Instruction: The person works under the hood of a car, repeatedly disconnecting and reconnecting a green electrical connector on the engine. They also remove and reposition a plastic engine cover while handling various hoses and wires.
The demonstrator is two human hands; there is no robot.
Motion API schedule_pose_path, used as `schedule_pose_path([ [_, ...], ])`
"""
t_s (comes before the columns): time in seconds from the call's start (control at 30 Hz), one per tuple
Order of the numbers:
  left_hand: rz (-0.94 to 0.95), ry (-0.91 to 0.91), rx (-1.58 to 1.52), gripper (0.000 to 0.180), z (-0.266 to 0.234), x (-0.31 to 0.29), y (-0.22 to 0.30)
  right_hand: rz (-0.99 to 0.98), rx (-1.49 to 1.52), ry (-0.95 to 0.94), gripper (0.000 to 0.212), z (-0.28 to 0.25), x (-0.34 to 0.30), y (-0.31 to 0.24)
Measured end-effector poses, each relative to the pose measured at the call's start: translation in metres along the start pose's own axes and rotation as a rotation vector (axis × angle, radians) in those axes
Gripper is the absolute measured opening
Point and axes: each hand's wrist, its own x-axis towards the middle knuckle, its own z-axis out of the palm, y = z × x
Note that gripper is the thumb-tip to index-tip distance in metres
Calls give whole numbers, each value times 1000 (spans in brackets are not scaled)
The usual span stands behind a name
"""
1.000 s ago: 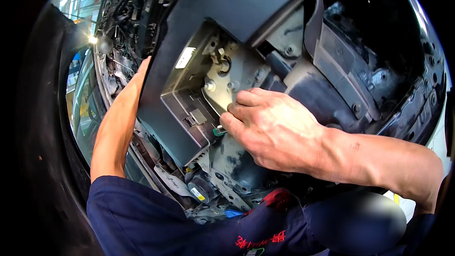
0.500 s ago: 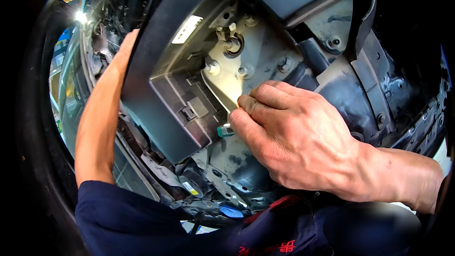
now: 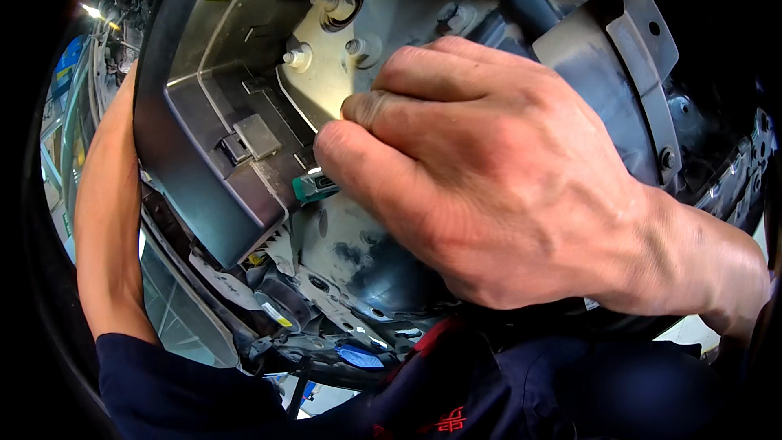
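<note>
Housing [image 3: 191,171] stands between your left forearm [image 3: 114,236] and right hand [image 3: 481,171]. Your right fingers [image 3: 366,155] curl together near the green clip [image 3: 314,185]; any grip cannot be told. Your left fingers are hidden, their state indeterminable.

Up and left of my right grip [image 3: 489,187] there is room over the pale plate [image 3: 327,81], though a capped stud [image 3: 298,58] and a second stud [image 3: 357,49] jut into it. The dark cover [image 3: 187,155] walls me off from my left forearm [image 3: 110,220]; a green-ended piece [image 3: 314,186] crowds the gap just beside my grip.
</note>
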Motion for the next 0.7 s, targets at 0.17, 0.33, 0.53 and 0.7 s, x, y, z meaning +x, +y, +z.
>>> schedule_pose_path([
  [0.17,14,16,-19,27,1,1,2,-76,-24,114,32,-3,-2,8],
  [0.33,45,67,-16,27,-13,7,10,-32,21,1,33,-16,-7,12],
  [0.53,24,53,-45,28,12,-3,-3,206,327,-359,37,-49,-7,30],
  [0.7,49,77,-57,28,3,2,4,431,477,-568,42,-102,-2,48],
])
